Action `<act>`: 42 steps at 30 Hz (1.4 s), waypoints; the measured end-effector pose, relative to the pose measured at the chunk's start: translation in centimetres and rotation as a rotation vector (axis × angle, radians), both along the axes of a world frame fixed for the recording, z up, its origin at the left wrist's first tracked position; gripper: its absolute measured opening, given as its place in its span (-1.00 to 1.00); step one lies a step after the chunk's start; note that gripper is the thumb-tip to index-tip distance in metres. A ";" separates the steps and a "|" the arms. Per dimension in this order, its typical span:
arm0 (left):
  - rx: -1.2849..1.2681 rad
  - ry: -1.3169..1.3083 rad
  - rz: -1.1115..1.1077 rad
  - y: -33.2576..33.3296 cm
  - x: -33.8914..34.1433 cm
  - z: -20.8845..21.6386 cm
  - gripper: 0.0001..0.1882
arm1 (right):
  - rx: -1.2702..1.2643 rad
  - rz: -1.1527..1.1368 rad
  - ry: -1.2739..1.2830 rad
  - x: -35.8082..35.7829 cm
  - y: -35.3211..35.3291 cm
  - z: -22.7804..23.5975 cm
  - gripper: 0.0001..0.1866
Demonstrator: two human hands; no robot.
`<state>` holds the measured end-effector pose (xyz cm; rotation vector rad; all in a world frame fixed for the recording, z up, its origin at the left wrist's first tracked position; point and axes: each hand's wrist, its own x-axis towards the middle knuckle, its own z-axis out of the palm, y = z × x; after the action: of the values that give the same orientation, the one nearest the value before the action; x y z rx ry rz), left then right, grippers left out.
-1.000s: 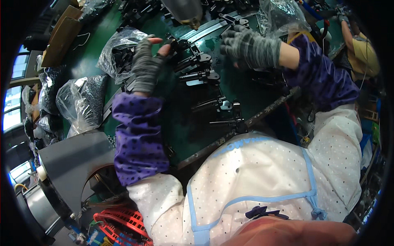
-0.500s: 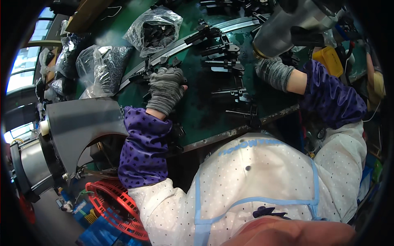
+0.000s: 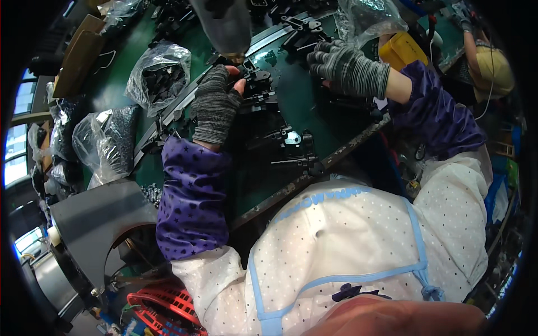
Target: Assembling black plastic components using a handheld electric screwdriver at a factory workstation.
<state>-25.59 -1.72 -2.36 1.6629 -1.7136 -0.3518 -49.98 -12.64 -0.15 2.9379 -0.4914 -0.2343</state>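
My left hand (image 3: 216, 106), in a grey striped glove with bare fingertips, curls its thumb and forefinger at a black metal part (image 3: 255, 78) on the green table. The part's hidden side lies behind the fingers. Right above that hand is the tip of a blurred, silvery cylindrical tool (image 3: 224, 25); neither hand is seen gripping it. My right hand (image 3: 350, 70), gloved alike, is palm down over the table's right side with fingers stretched out. Black parts with metal pins (image 3: 297, 151) stand in a row between my hands and the near edge.
A long metal rail (image 3: 179, 109) crosses the table diagonally. To its left are a clear bag of black pieces (image 3: 162, 81) and a second filled bag (image 3: 106, 140). A yellow container (image 3: 400, 50) stands beyond my right wrist. A grey machine guard (image 3: 101, 215) adjoins the table at left; a red basket (image 3: 168, 305) sits below.
The silvery tool has moved left, from beside my right hand to above my left. My right hand has come away from it with fingers extended. The whole view has shifted.
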 end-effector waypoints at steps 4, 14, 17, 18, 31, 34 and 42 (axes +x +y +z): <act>-0.025 0.081 0.071 -1.3 -0.3 -1.9 -0.82 | -0.251 -0.081 0.113 1.0 2.5 -1.1 -0.64; -0.104 0.047 0.105 -1.5 -1.3 -2.3 -0.81 | -0.239 0.141 0.694 5.8 3.6 -4.2 -0.64; -0.134 0.037 0.092 -1.7 -1.5 -2.6 -0.82 | -0.149 0.159 0.818 6.8 2.8 -4.7 -0.67; -0.139 0.040 0.094 -1.7 -1.4 -2.7 -0.83 | -0.126 0.154 0.813 7.3 2.8 -4.3 -0.67; -0.028 0.175 0.126 -1.3 -0.1 -3.6 -0.82 | -0.158 0.149 0.063 6.4 -0.3 -4.4 -0.80; -0.167 0.018 0.059 -2.0 -1.2 -3.6 -0.82 | -0.153 0.084 -0.054 5.7 -4.1 -11.1 -0.83; 0.016 0.003 0.213 -2.7 -1.3 -3.7 -0.71 | 0.367 -0.047 -0.312 6.9 -3.5 -11.4 -0.75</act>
<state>-26.91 -4.46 -6.11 1.8345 -1.5171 -0.2671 -43.12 -16.12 -11.57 3.3439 -0.6171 0.1502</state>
